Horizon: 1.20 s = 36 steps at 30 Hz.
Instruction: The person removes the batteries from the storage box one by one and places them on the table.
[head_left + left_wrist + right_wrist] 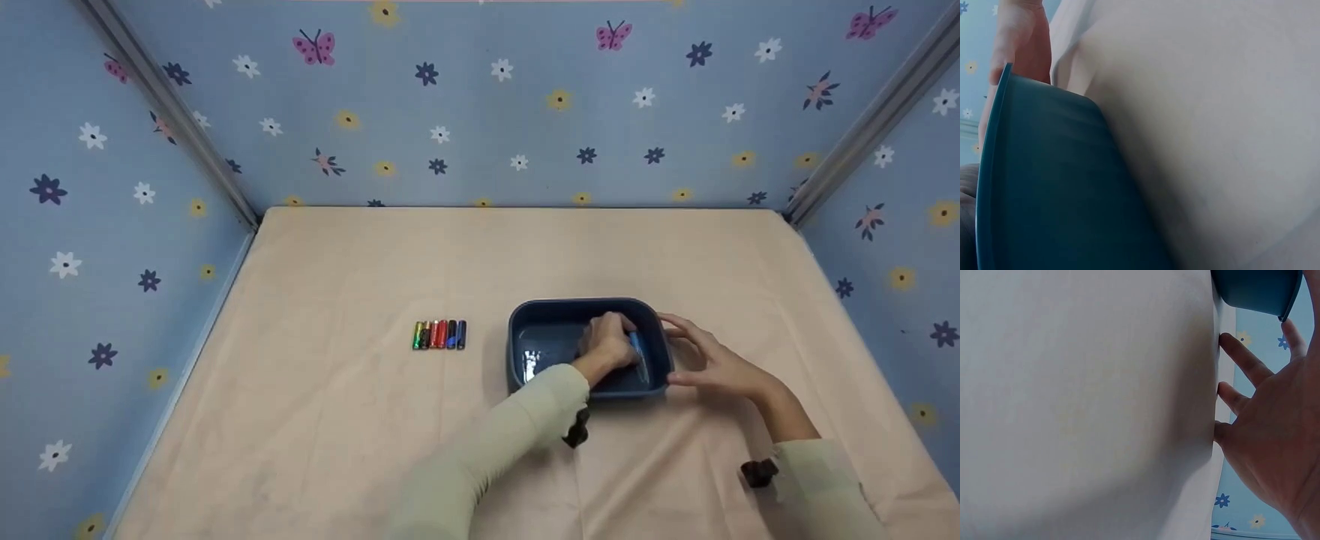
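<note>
A dark blue rectangular box (pixel 585 394) stands on the cloth, its open side up. My left hand (pixel 609 343) reaches inside toward its right end, fingers curled against a slim blue stick-like thing (pixel 636 346); most of the fingers and what they hold are hidden. At the box's right end, my right hand (pixel 716 367) spreads its thumb and fingers along the rim. Its fingers are fairly straight in the right wrist view, one tip touching the box (pixel 1261 289). The left wrist view shows the box's outer wall (pixel 1061 180).
Left of the box, several batteries (pixel 440 335) in green, red, black and blue lie side by side in a row. A pale peach cloth (pixel 337 420) covers the table. Blue flowered panels (pixel 480 105) enclose the back and both sides.
</note>
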### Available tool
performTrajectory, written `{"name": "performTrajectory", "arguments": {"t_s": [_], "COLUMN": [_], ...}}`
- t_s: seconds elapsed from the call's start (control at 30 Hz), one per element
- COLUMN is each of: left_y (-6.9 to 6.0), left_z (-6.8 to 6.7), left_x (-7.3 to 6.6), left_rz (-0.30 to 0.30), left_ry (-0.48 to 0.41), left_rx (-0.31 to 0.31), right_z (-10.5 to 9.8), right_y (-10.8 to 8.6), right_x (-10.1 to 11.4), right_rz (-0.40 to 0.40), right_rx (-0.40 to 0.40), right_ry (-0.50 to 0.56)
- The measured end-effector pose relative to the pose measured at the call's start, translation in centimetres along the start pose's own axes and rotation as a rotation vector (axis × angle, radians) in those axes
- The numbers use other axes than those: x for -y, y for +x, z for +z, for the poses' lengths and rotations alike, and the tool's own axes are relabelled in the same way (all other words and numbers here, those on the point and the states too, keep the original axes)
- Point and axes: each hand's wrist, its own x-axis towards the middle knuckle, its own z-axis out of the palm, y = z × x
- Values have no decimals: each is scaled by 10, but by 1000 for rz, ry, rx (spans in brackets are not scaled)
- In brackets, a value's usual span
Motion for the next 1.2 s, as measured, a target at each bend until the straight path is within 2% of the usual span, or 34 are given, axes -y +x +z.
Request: {"name": "performTrajectory", "arguments": {"t_s": [0.07,0.17,0.3,0.4,0.6,0.77,0.97,1.1,1.2], "left_y": [-6,-8,-1,5,7,6,-6,-15,-20], "left_z": [-5,-4,3,8,-2,-7,-12,-15,-14], "left_x": [-2,-1,4,6,1,-1,-6,-10,-12], "left_rz": [11,39,47,34,-5,-17,-8,10,26], "left_ry": [-2,8,37,53,41,52,83,125,153], "left_rx": [-2,-17,-32,-41,8,22,28,24,-2], "right_z": [0,0,1,2,1,1,2,1,1], "right_y": [0,0,0,1,0,0,-1,-1,-1], "right_x": [0,1,3,3,2,2,3,2,0], "right_rz": [2,3,2,3,10,9,35,13,-5], "right_rx": [0,-2,-6,-6,-1,-3,-6,-9,-10], "right_ry": [-1,-1,3,6,6,3,-11,-4,-1]}}
